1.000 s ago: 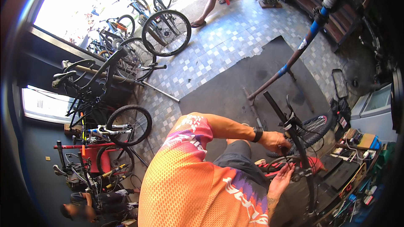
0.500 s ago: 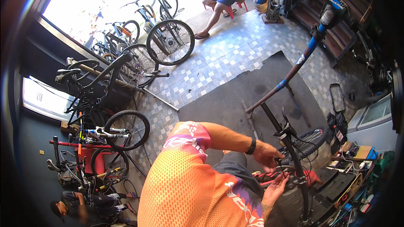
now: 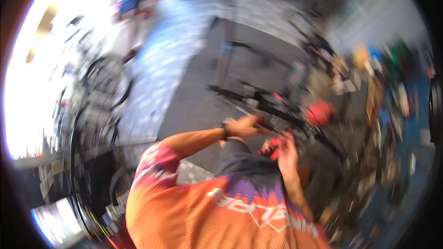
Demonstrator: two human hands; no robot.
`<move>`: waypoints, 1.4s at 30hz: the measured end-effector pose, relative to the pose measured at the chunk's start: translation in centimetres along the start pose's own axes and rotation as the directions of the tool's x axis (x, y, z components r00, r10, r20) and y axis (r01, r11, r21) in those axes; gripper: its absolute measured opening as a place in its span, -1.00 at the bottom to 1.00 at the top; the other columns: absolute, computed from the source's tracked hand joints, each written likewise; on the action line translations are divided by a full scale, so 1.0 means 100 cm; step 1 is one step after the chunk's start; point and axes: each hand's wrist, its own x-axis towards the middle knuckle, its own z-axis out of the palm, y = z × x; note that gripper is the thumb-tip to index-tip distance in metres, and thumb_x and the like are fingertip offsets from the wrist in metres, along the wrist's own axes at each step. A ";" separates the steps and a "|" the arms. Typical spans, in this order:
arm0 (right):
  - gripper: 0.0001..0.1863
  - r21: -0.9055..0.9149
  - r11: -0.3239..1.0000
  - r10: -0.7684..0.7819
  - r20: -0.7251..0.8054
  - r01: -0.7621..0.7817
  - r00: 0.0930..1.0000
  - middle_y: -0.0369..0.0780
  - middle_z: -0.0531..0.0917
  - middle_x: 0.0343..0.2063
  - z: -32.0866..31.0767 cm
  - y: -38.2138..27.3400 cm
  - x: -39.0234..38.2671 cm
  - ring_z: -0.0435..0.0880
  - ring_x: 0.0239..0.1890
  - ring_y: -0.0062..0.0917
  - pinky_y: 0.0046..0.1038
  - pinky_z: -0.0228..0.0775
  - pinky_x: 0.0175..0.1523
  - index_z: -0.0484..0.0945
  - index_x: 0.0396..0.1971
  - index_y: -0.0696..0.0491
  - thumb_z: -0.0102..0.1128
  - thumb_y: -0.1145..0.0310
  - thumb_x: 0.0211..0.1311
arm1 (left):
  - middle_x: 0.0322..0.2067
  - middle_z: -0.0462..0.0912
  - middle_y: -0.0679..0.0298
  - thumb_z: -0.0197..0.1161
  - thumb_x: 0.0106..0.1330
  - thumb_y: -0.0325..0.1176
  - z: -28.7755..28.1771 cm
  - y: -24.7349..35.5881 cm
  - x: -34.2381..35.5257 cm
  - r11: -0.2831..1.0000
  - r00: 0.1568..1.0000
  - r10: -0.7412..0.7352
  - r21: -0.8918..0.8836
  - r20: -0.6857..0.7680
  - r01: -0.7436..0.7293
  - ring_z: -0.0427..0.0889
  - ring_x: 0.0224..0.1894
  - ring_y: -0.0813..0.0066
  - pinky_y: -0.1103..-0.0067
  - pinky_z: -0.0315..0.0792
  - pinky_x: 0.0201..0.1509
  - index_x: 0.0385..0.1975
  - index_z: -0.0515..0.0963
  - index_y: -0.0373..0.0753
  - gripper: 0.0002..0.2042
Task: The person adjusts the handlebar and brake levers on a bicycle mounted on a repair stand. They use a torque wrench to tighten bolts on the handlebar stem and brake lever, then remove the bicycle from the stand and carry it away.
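A black bicycle frame (image 3: 265, 106) slants across the middle, smeared by motion. My left hand (image 3: 249, 126), with a dark band on its wrist, reaches to the near side of the frame. Close to the frame's lower part is my right hand (image 3: 288, 153), its fingers pointing up toward the frame. Blur hides the fingertips of both hands, and I cannot make out what they hold, if anything. Between the hands lies a red and black thing (image 3: 271, 147) whose kind does not show. A round red thing (image 3: 320, 113) sits just beyond the frame.
A blue and brown stand post (image 3: 226, 50) rises beyond the frame, over a dark floor mat (image 3: 189, 97). Several bicycles (image 3: 106, 80) stand at the left. A person (image 3: 129, 2) is at the far left. Tools and boxes (image 3: 383, 97) crowd the right side.
The whole view has swung, so the bicycle frame and stand now appear further left and turned. Both hands stay near the frame. The picture has become blurred.
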 end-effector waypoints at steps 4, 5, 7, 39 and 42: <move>-0.67 0.081 0.988 0.150 -0.272 -0.132 0.951 -0.13 0.75 -0.04 0.030 0.011 0.006 0.77 -0.02 -0.46 -0.38 0.65 0.16 0.61 0.10 0.21 0.21 0.31 0.51 | -0.01 0.68 0.16 0.29 0.48 -0.36 -0.017 -0.016 0.005 0.756 0.963 -0.041 -0.621 0.268 0.205 0.70 -0.02 0.44 0.50 0.58 0.11 0.27 0.46 -0.42 -0.57; -0.67 -0.011 0.990 0.135 -0.211 -0.140 0.968 -0.14 0.76 -0.08 0.035 0.011 0.004 0.78 -0.05 -0.46 -0.41 0.68 0.10 0.63 0.08 0.21 0.24 0.31 0.49 | -0.04 0.68 0.19 0.26 0.51 -0.32 -0.014 -0.017 -0.001 0.604 0.947 -0.294 -0.744 0.125 0.286 0.69 -0.05 0.44 0.45 0.59 0.08 0.22 0.50 -0.40 -0.61; -0.68 -0.127 0.966 0.216 -0.094 -0.227 0.972 -0.14 0.79 -0.15 0.044 0.011 -0.001 0.79 -0.13 -0.49 -0.48 0.69 -0.04 0.63 0.08 0.23 0.26 0.37 0.46 | -0.18 0.70 0.23 0.16 0.58 -0.19 -0.022 -0.008 -0.015 0.712 0.971 -0.212 -0.662 0.114 0.233 0.70 -0.16 0.47 0.48 0.64 -0.04 0.22 0.49 -0.43 -0.57; -0.77 -0.589 0.771 -0.196 0.143 -0.243 -0.970 0.00 0.79 -0.33 -0.502 -0.211 -0.833 0.80 -0.24 -0.06 -0.16 0.62 -0.13 0.76 -0.29 0.10 0.24 0.26 0.33 | 0.23 0.49 -0.27 0.22 0.39 -0.18 0.231 0.167 0.074 0.012 0.955 0.261 0.988 0.143 -0.152 0.56 0.14 -0.30 -0.02 0.49 0.13 0.30 0.44 -0.41 -0.44; -0.74 -0.292 0.928 -0.211 0.105 -0.233 -0.972 -0.03 0.80 -0.28 -0.514 -0.157 -0.935 0.80 -0.20 -0.06 -0.11 0.62 -0.07 0.76 -0.22 0.03 0.21 0.19 0.34 | 0.23 0.50 -0.27 0.23 0.38 -0.18 0.271 0.177 0.091 -0.055 0.959 0.198 0.979 0.204 -0.197 0.56 0.14 -0.30 -0.01 0.50 0.12 0.29 0.44 -0.41 -0.44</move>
